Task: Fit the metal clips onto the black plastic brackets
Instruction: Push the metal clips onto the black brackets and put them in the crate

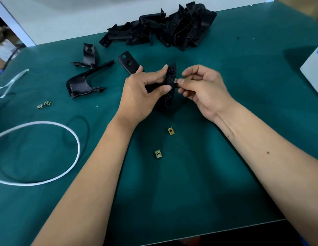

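Green table (225,174); a bracket pile (165,31) lies at its far edge. Above mid-table, the left hand (142,96) grips a bracket (169,89) upright. The right hand (204,89) pinches a clip (175,80) against the bracket's right edge. Two loose clips (164,142) lie nearer.

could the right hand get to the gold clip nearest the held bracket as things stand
Probably yes, once freed: the right hand is pinching a clip against the bracket, and the gold clip lies uncovered on the green mat just below it.
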`<state>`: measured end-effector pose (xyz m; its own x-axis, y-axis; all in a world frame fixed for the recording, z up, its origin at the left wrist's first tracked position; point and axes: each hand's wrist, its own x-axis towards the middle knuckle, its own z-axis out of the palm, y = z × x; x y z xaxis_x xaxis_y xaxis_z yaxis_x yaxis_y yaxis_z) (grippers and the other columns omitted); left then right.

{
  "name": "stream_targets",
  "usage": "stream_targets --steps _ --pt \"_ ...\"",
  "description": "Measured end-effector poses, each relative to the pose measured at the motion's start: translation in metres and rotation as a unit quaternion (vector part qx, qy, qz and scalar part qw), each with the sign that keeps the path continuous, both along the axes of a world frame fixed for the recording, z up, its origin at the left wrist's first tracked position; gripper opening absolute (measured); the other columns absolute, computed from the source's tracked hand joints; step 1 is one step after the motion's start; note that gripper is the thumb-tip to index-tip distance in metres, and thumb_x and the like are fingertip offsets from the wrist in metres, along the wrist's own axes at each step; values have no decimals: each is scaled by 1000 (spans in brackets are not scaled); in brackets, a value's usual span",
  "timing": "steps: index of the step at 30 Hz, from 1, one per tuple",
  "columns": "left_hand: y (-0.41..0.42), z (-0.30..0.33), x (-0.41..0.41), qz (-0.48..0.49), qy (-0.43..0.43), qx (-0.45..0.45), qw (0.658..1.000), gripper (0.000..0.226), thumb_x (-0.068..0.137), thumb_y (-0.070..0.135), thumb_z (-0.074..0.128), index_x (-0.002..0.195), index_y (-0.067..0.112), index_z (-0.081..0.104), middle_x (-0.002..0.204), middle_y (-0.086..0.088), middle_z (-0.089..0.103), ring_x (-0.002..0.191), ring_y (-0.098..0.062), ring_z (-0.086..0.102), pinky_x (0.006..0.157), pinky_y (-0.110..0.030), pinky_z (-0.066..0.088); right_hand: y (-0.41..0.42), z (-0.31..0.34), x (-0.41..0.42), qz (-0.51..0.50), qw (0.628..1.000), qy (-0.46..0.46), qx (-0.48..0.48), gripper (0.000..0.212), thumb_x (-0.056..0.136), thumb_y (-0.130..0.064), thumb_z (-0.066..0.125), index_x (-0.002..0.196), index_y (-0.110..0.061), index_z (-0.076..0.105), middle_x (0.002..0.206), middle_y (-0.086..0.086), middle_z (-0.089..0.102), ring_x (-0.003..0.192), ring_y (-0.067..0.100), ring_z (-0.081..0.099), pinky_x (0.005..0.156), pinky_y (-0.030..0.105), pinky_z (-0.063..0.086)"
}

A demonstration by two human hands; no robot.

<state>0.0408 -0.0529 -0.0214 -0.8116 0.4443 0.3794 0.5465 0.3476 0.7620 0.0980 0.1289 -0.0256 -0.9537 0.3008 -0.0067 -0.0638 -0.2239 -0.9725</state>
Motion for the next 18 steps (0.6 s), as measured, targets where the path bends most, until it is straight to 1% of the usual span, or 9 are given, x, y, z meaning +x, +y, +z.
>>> stream_targets --steps 5,9,10,12,14,15,17,18 --pt "2 1 -1 8 -4 1 1000 44 92 15 77 134 14 67 121 9 73 120 7 61 129 -35 13 -2 1 1 -4 1000 0 0 21 88 9 71 89 -10 62 76 10 67 64 16 67 58 23 51" --pt "11 -1 4 17 -26 41 999 46 89 12 79 133 13 67 122 2 73 115 6 64 129 -39 16 -1 3 1 -7 996 -12 -83 23 89 11 66 86 -11 61 71 4 68 62 14 66 57 21 50" --pt "12 -2 5 22 -27 48 998 46 88 12 80 133 13 67 122 1 73 113 7 65 129 -39 17 -1 3 1 -10 996 -9 -84 24 90 11 66 85 -12 60 69 3 67 61 14 66 57 20 50" --pt "14 -3 7 32 -21 54 998 47 87 12 80 133 13 68 120 1 73 110 9 66 129 -38 17 -4 4 2 -25 998 2 -54 26 89 11 67 82 -12 59 69 4 65 61 14 65 57 22 49" --pt "15 -3 8 39 -8 52 998 47 87 12 80 133 13 68 117 8 73 107 12 65 128 -37 17 -7 4 3 -40 999 8 -33 27 87 12 68 81 -13 58 74 7 64 61 15 65 56 23 49" --pt "16 -4 9 41 4 47 998 47 87 12 80 132 13 68 113 14 71 106 12 65 128 -37 17 -7 4 3 -43 998 7 -34 27 87 12 68 80 -13 58 74 7 64 61 15 64 56 23 48" --pt "18 -4 11 42 32 31 998 46 87 13 80 132 12 69 103 29 65 105 8 67 128 -36 18 -6 4 3 -45 998 8 -35 27 88 12 68 81 -13 58 73 6 63 62 15 64 57 23 48" --pt "19 -4 12 41 43 24 998 46 87 13 80 132 12 69 100 32 63 104 5 67 128 -35 18 -5 4 4 -43 999 12 -28 27 88 12 68 82 -12 58 72 6 62 62 15 63 57 23 47"
